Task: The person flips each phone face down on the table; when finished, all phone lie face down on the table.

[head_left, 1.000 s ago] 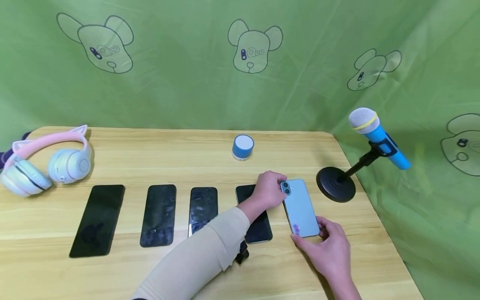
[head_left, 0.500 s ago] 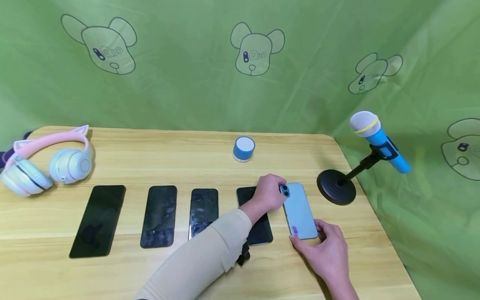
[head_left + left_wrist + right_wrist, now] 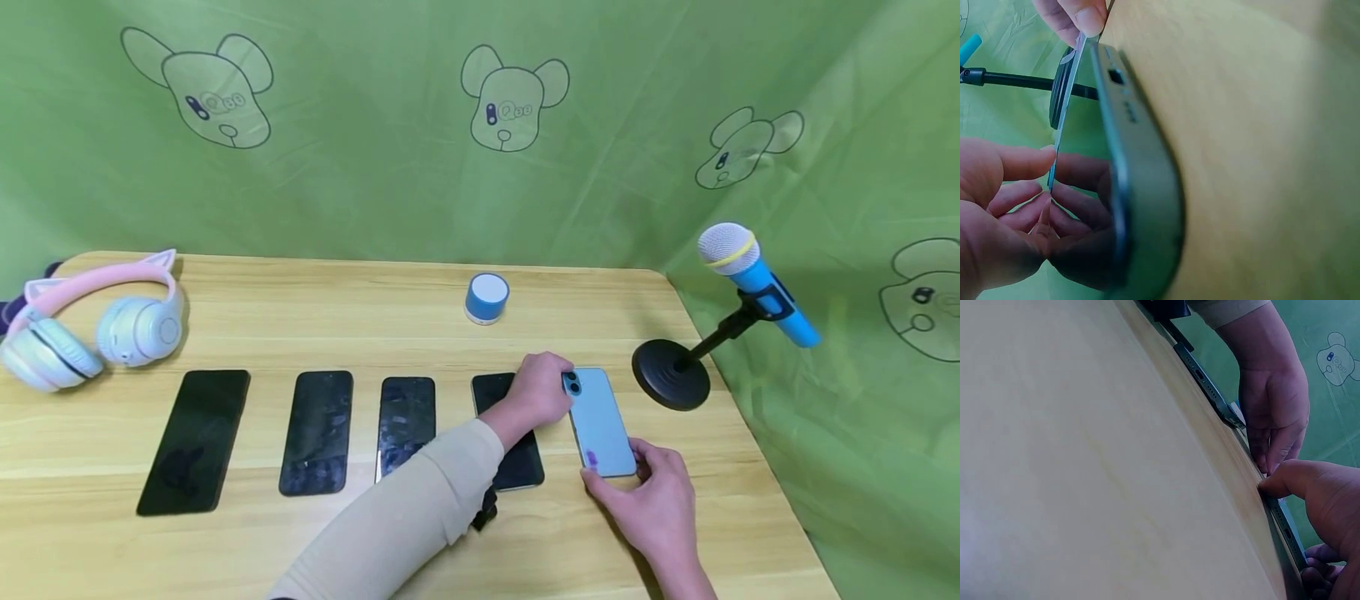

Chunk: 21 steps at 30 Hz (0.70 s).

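Observation:
A light blue smartphone (image 3: 602,425) lies back side up on the wooden table, its two cameras at the upper left and a purple mark near the bottom. My left hand (image 3: 536,387) reaches over a dark phone (image 3: 522,462) and grips the blue phone's upper left corner. At the bottom end, my right hand (image 3: 656,496) holds the phone between thumb and fingers at the lower corners. The left wrist view shows the dark phone's bottom edge with its charging port close up. Part of that phone is hidden under my left wrist.
Three more dark phones lie in a row to the left, the largest phone (image 3: 195,442) outermost. Pink and white cat-ear headphones (image 3: 138,325) sit at the far left. A small blue and white cylinder (image 3: 487,297) stands at the back. At right stands a blue microphone (image 3: 765,279).
Between the first frame and now, the blue phone and both hands have shifted very slightly left. The grip looks the same, and the head view has tilted a little.

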Available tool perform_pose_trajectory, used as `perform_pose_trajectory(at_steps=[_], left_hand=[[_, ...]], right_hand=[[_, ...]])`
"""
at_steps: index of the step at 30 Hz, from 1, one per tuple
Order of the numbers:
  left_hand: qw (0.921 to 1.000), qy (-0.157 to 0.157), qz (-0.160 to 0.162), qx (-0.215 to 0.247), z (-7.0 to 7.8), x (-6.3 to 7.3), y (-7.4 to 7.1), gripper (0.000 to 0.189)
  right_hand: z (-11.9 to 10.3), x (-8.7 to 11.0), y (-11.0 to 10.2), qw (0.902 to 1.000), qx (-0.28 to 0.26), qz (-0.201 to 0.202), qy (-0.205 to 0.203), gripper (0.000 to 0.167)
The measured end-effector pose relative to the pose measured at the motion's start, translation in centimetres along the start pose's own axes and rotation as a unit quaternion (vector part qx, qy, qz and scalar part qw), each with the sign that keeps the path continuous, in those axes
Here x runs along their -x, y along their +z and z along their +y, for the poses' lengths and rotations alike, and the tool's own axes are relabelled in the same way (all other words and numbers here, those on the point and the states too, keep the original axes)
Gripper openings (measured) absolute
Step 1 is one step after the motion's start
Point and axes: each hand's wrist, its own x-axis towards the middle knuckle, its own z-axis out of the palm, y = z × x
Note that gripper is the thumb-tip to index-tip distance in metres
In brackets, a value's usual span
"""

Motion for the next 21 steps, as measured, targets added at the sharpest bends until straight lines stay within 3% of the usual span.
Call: perform_pose_trajectory(at_steps=[8,12,21], left_hand=[[0.9995,0.024,-0.019,-0.012,-0.6,-0.3,-0.3,0.049],[0.9994,0.033,-0.005,-0.01,-1.1,-0.4,-0.7,0.052],[0.9989,0.023,0.009,0.041,-2.6,1.2,-2.8,0.051]], right_hand=[[-0.3,-0.1,-0.3,0.9999,0.006,-0.011,0.009,0.086],[-0.5,-0.2,-0.5,0.9998,-0.003,-0.012,0.015,0.09],[-1.3,0.6,-0.6,0.9993,-0.02,0.02,0.024,0.091]])
